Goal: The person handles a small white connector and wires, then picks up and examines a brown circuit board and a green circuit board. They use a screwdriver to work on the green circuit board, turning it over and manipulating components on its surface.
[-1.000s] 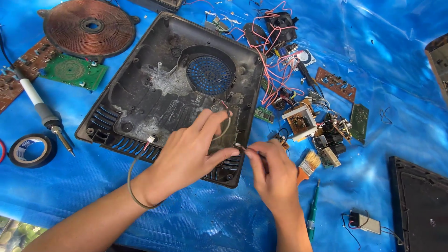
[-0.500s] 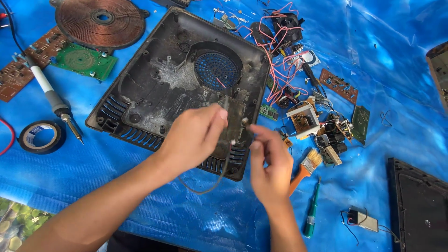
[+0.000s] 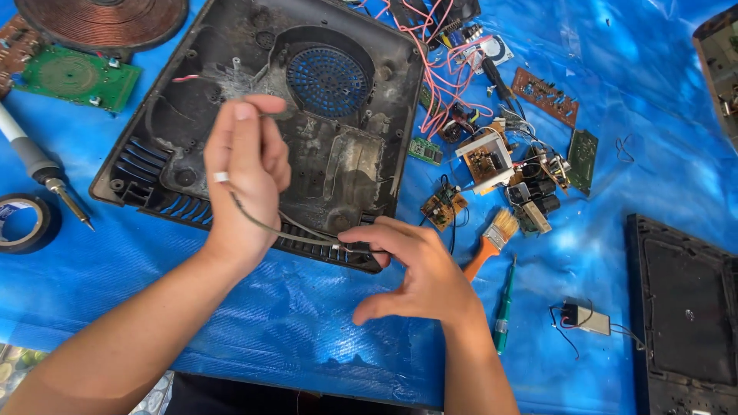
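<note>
Wire (image 3: 288, 230) stretches between left hand (image 3: 246, 173) and right hand (image 3: 407, 269), each grip pinching it.

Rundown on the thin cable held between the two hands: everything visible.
The cable is thin, grey-olive, and looks like a sheathed wire. It runs from the left hand, raised with its upper end pinched at the fingertips, down in a slack curve to the right hand, which pinches the other end between thumb and forefinger. A small white piece sits on it beside the left hand. It hangs above the front vented edge of the dusty black plastic housing; whether it touches the housing cannot be told.
</note>
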